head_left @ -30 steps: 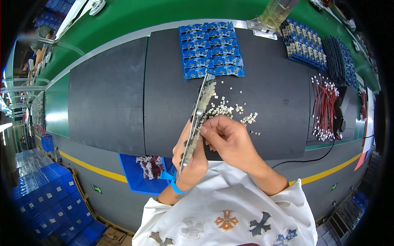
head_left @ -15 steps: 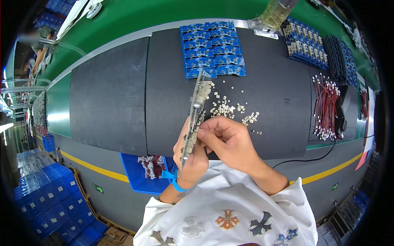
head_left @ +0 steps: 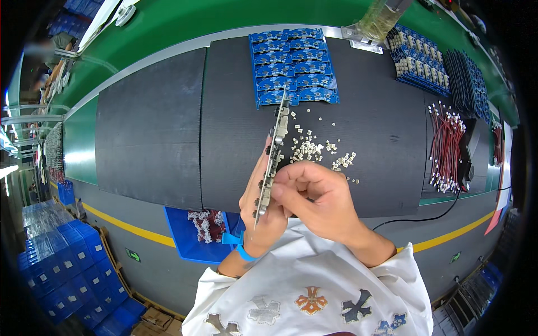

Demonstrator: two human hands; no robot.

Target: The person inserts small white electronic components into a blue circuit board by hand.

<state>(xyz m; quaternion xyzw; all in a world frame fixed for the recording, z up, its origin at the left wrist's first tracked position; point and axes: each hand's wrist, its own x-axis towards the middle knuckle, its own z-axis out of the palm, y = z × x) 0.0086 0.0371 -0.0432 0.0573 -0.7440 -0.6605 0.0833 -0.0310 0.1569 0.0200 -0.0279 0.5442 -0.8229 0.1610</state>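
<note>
My left hand [head_left: 269, 225], with a blue strap at the wrist, grips a circuit board panel [head_left: 275, 151] by its lower part. The panel stands almost edge-on to me, with small white connectors along its right face. Against that face, near the lower half, my right hand [head_left: 325, 203] is closed with thumb and forefinger pinched together. Whatever lies between those fingertips is hidden. Just beyond my right hand, loose white connectors [head_left: 307, 150] are scattered on the black mat [head_left: 375, 134]. A blue panel of circuit boards [head_left: 314, 70] lies flat behind the raised one.
Populated board panels [head_left: 417, 56] and upright blue boards [head_left: 468, 78] stand at the far right. Red-and-black cable bundles [head_left: 446, 145] lie in front of them. A blue bin [head_left: 193, 243] with wired parts sits below the table's front edge. A metal post [head_left: 375, 22] rises at the back.
The raised panel has turned more edge-on, and its top has swung slightly right. Both hands have shifted a little with it; the right fingers stay against its face.
</note>
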